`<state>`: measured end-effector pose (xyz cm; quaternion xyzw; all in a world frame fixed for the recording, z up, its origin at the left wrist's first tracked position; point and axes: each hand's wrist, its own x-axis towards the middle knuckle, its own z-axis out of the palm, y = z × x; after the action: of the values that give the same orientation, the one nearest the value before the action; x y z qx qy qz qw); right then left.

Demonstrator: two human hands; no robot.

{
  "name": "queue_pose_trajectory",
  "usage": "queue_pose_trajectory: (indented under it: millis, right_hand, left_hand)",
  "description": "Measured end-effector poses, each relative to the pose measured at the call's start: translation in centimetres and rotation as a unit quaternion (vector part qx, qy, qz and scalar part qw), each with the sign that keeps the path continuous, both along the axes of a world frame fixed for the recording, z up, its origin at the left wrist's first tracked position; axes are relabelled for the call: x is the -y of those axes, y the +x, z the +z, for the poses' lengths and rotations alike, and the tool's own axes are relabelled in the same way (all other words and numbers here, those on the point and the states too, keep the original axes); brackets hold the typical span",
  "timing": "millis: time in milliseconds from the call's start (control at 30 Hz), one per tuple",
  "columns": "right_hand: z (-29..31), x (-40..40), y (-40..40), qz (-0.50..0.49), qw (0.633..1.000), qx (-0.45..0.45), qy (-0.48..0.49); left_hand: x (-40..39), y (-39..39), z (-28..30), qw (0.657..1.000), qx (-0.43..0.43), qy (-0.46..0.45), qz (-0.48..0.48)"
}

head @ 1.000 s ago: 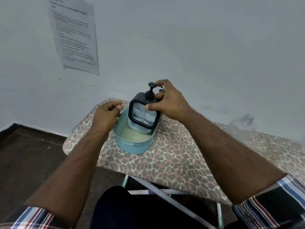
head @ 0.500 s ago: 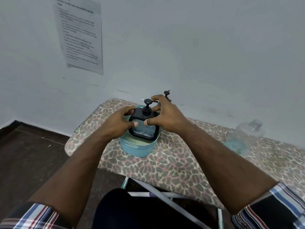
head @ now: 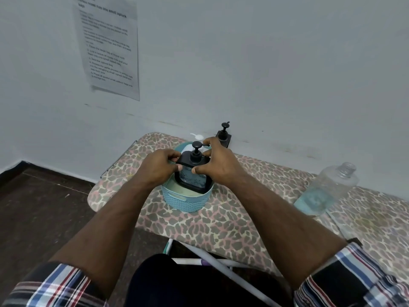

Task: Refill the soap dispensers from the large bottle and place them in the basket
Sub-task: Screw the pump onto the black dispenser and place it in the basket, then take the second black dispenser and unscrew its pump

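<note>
The black-framed soap dispenser (head: 192, 173) is being held upright inside the blue basket (head: 185, 201), gripped at its top by the left hand (head: 158, 167) and the right hand (head: 218, 166). A white dispenser (head: 197, 137) is sitting behind it in the basket. Another black dispenser (head: 224, 136) and the large bottle (head: 325, 191) are standing on the patterned board (head: 221, 224).

Both arms extended forward; left hand (head: 159, 167) and right hand (head: 218, 165) curled, thumbs facing, gripping.
</note>
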<state>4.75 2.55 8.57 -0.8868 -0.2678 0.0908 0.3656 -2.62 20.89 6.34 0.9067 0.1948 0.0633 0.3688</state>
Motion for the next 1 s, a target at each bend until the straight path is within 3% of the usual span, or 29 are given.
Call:
queue_pose_trajectory:
  millis: [300, 767, 900, 1000]
  right_hand:
    - [-0.4, -0.4, 0.0, 0.005, 0.999, 0.017, -0.035]
    - [-0.8, 1.0, -1.1, -0.019, 0.999, -0.015, -0.021]
    - [-0.1, 2.7, -0.2, -0.069, 0.997, -0.030, 0.020]
    - [-0.2, 4.5, 0.3, -0.092, 0.995, -0.031, 0.017]
  left_hand:
    - [0.2, -0.5, -0.3, 0.999, 0.027, 0.004, 0.020]
    - [1.3, -1.0, 0.3, 0.998, -0.008, 0.052, 0.032]
    - [4.0, -2.1, 1.7, 0.980, 0.129, -0.043, 0.146]
    - [8.5, -3.3, 2.1, 0.962, 0.209, -0.093, 0.146]
